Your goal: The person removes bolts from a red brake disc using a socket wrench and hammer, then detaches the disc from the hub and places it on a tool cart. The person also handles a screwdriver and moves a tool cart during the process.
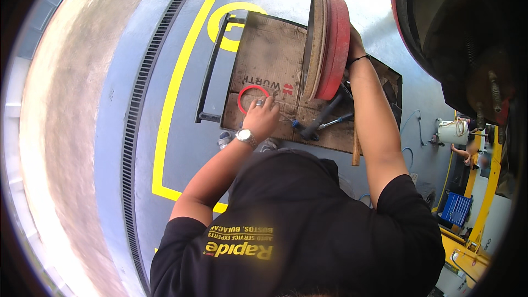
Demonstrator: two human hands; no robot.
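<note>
1. Around us lies a workshop: grey-blue floor (187,154) and a cardboard-covered tabletop (269,44).
2. We see the left hand (262,114), fingers partly curled, touching the red ring (240,100) at eleven o'clock; we cannot tell whether it grips.
3. From there, the red drum (335,49) stands on edge at one o'clock, mostly hiding the right hand (356,41); we cannot tell how closed that is.
4. Weak support could topple the drum onto the black-handled tool (331,111) at three o'clock, or our fingers.

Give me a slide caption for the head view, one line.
Left hand at a red ring, right hand against an on-edge red brake drum, over a cardboard-covered cart.
</note>
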